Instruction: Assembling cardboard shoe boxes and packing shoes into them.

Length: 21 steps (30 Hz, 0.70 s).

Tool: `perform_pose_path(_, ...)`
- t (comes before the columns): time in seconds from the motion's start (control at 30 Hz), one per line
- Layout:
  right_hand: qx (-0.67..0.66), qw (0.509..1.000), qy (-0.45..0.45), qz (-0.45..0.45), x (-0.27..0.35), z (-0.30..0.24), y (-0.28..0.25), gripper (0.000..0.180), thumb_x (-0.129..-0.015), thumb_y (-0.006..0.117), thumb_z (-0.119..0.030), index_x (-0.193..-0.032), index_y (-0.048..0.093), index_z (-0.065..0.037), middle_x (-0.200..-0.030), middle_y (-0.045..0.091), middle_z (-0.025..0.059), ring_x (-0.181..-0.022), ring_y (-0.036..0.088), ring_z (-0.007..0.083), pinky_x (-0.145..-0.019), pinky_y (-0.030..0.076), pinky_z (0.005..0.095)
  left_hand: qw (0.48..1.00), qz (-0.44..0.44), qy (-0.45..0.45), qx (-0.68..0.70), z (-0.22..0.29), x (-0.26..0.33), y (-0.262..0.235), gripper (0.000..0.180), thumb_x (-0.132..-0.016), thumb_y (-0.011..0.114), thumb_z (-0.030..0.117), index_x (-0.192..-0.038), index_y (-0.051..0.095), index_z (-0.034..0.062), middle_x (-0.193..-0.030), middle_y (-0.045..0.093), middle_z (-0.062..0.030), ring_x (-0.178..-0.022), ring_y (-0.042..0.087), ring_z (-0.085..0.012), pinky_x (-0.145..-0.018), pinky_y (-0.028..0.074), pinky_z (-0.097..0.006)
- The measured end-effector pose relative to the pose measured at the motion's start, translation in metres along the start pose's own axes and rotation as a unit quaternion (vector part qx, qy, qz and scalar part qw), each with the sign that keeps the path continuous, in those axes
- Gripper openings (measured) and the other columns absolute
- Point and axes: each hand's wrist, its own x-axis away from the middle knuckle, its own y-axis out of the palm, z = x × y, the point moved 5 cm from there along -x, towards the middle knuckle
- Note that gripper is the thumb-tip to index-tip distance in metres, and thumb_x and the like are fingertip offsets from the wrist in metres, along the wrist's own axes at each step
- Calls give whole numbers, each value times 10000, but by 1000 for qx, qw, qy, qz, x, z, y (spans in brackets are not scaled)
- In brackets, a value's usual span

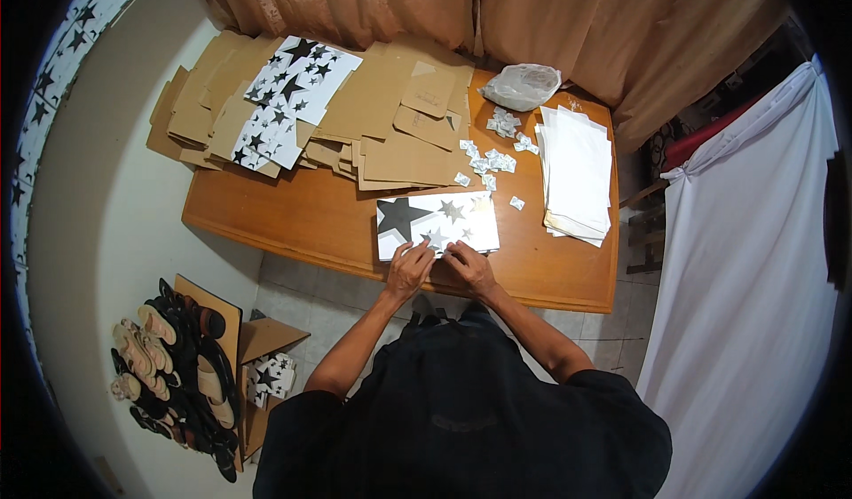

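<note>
A white box with black and grey stars (437, 221) lies on the wooden table (302, 219) near its front edge. My left hand (409, 268) and my right hand (468, 265) both rest on the near edge of the box, fingers pressing on it. Between the two hands the box's edge is partly hidden.
Flat brown cardboard blanks (390, 117) and star-printed flat boxes (288, 95) are piled at the table's back left. A stack of white sheets (577, 170), small white packets (493, 153) and a clear plastic bag (524, 84) lie at the right. Shoes (169, 366) and an open carton (266, 366) sit on the floor at left.
</note>
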Motion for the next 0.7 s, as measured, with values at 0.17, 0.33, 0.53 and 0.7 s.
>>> perform_pose_path(0.17, 17, 1000, -23, -13, -7, -4, -8, 307, -796, 655, -62, -1098, 708, -46, -1145, 654, 102, -1021, 676, 266, -1029, 511, 431, 998, -37, -18, 43, -2, -10, -9, 377, -850, 773, 124, -1181, 598, 76, -946, 724, -65, -874, 705, -205, -1008, 427, -439)
perform_pose_path(0.33, -60, 996, 55, -20, -11, 6, 0, 244, -774, 706, -49, -1018, 707, -58, -992, 682, 66, -923, 668, 270, -936, 523, 429, 999, -35, -3, 21, 5, -15, -12, 369, -842, 770, 99, -1166, 593, 83, -899, 724, -48, -806, 702, -215, -986, 425, -435)
perform_pose_path(0.53, -120, 978, 169, -30, -20, 18, 7, 275, -728, 769, -35, -991, 720, -100, -1001, 702, 58, -895, 678, 274, -885, 529, 388, 993, -45, -101, 31, 3, -15, -7, 354, -844, 739, 76, -1172, 609, 97, -917, 718, -59, -914, 697, -217, -996, 413, -459)
perform_pose_path(0.7, -65, 993, 103, 2, -28, 18, 5, 232, -732, 801, -106, -946, 715, -84, -976, 716, 48, -893, 681, 258, -908, 498, 409, 992, -31, -107, -64, -1, -15, -9, 310, -861, 754, 196, -1152, 712, 96, -1284, 683, -109, -1252, 607, -255, -1113, 298, -513)
